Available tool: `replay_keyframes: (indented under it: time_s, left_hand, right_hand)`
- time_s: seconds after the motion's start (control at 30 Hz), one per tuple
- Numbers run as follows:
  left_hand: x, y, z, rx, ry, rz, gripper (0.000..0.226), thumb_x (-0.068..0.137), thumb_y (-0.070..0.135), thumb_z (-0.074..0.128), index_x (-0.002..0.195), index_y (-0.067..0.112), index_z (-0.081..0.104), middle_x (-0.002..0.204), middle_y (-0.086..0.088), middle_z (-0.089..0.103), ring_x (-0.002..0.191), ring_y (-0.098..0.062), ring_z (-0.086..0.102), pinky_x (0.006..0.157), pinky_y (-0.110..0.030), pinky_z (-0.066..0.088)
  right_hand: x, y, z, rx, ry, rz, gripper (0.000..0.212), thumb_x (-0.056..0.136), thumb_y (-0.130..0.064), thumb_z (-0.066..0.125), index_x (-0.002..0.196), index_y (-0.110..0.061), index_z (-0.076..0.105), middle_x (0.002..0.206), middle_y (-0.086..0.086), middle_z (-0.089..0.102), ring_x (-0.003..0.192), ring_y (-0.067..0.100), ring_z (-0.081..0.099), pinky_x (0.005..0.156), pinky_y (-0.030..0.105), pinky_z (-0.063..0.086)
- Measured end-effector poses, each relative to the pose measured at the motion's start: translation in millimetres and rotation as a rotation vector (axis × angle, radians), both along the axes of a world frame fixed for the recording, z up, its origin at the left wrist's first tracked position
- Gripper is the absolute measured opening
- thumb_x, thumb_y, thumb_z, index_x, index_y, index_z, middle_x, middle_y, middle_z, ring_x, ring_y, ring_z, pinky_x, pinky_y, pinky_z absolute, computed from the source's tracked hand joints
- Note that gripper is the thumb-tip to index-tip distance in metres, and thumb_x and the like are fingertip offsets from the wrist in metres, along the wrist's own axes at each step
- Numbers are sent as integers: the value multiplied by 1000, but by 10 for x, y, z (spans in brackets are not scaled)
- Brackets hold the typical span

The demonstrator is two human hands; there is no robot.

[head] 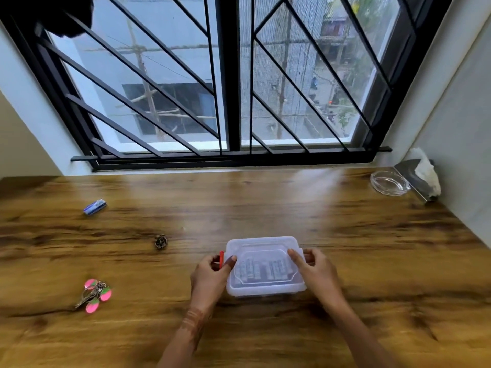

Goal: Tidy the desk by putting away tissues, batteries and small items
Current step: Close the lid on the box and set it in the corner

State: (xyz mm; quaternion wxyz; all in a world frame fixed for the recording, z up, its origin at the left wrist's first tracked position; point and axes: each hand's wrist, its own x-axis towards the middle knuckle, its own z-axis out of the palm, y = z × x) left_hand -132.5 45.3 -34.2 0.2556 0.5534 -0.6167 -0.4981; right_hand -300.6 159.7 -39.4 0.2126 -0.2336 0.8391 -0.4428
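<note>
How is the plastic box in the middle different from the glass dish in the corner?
The plastic box is rectangular and cloudy white; the glass dish is oval and clear. The box has a lid on, with things showing inside; the dish is open and looks empty. The left hand and right hand grip the box's ends; nothing touches the dish. Both are on the wooden desk.

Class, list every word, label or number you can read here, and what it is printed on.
No text is readable.
Blue-and-white item: markings too blurred to read.
Batteries inside the plastic box: labels blurred behind the lid.
</note>
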Motion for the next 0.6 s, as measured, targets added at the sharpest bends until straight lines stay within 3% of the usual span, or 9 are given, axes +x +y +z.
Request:
replay_keyframes:
  time_s: [0.1,0.2,0.3,0.4,0.5,0.6]
  left_hand:
    - [-24,45,-2,-79,-34,23,46,81,33,68,119,10,58,111,-8,65,96,-18,60,84,-31,52]
    - [-51,114,-22,-167,-74,51,47,81,34,66,120,10,58,112,-8,65,99,-21,60,88,-36,53]
    - [-64,178,-12,-287,-108,65,33,84,34,63,107,10,65,94,0,66,83,-16,59,76,-30,53]
    - [-63,190,-10,-396,-206,33,25,87,36,58,88,13,68,80,-6,70,73,-21,63,62,-31,51]
    - [-83,195,9,-494,-301,-2,28,92,31,53,95,9,69,85,-12,72,75,-25,65,61,-29,46]
    - [-99,219,44,-542,-330,-38,28,94,27,50,103,7,68,87,-13,72,76,-24,66,63,-31,52]
  right_hand:
    - [27,-18,6,-1,-22,-2,33,81,-48,61,90,-17,61,89,2,68,79,14,63,73,39,57]
    - [29,-19,-8,23,-23,-39,43,78,-52,62,98,-14,63,92,2,68,80,14,64,73,35,56]
    - [19,-24,-19,44,-66,-39,48,77,-53,62,102,-13,62,97,4,68,85,16,63,77,36,56]
    - [11,-32,-14,14,-145,-88,58,75,-50,67,114,-9,55,110,6,62,95,18,59,81,33,52]
    - [23,-41,-14,-28,-179,-160,67,69,-48,74,118,-9,51,112,6,60,95,18,57,82,34,51]
    - [88,-22,-15,-139,-77,-182,52,69,-39,77,108,-10,59,101,5,66,88,16,61,72,26,51]
